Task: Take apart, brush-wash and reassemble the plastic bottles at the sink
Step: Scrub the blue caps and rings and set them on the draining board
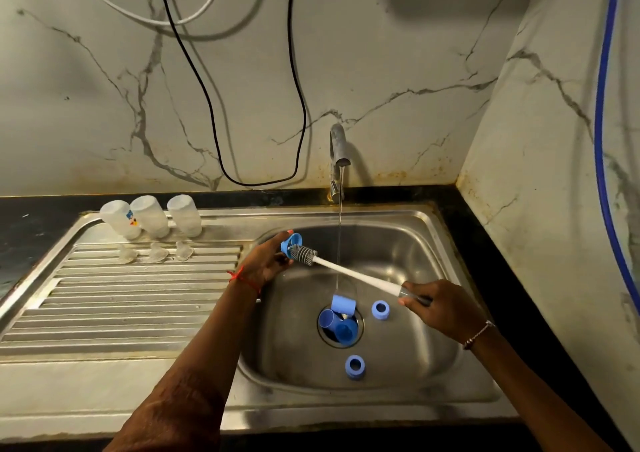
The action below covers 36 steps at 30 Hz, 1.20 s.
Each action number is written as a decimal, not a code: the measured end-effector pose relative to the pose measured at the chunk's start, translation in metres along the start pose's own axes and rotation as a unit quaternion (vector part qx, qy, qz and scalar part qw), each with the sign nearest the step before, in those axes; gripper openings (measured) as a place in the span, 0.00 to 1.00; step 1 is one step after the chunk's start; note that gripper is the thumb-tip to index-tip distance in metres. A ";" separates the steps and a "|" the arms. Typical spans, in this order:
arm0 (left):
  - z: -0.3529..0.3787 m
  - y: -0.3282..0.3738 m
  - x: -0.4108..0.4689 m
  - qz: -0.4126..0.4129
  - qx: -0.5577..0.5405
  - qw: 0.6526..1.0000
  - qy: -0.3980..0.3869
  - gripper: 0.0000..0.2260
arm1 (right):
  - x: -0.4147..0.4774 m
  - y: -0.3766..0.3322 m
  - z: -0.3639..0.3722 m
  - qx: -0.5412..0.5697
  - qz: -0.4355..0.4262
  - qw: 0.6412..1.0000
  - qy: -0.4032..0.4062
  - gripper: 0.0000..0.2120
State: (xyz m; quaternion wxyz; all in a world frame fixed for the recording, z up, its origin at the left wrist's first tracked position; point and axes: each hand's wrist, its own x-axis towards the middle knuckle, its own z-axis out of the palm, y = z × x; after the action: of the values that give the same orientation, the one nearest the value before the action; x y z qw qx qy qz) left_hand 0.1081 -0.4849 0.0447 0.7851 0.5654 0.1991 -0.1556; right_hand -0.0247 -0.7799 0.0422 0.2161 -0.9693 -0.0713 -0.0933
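Shiny stainless-steel sink (408,223), frosted translucent plastic bottles (150,216), glossy veined marble wall (242,88)

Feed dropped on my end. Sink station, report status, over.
Left hand grips blue collar; right hand grips brush, bristles inside collar. Tap running. Blue caps, two more collars loose in sink. Nothing in the way.

- The left arm (194,365) comes up from the bottom edge, angled up and right; the left hand (265,266) pinches a ring (290,244) at its fingertips.
- The right arm (540,392) enters from the lower right; the right hand (440,309) curls round a brush (353,273) handle's end.
- The hands are well apart.
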 end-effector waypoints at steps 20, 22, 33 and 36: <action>0.022 0.000 -0.004 0.015 -0.101 0.994 0.026 0.10 | 0.005 -0.001 0.002 0.229 0.017 0.973 -0.002 0.16; 0.024 0.000 -0.007 0.016 -0.113 0.993 0.012 0.09 | 0.004 -0.003 0.005 0.268 0.041 0.962 0.023 0.11; 0.018 -0.004 -0.002 0.008 -0.106 0.994 0.022 0.07 | 0.011 -0.001 0.005 0.220 0.068 0.972 -0.051 0.22; 0.019 -0.004 -0.003 0.007 -0.126 0.991 0.034 0.08 | 0.012 -0.004 0.000 0.252 0.064 0.962 -0.084 0.21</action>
State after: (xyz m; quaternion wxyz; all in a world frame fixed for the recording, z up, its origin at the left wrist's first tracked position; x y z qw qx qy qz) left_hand 0.1063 -0.5046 0.0481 0.8438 0.4684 0.2400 -0.1048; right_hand -0.0138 -0.7747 0.0460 0.4518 -0.8905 -0.0488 0.0238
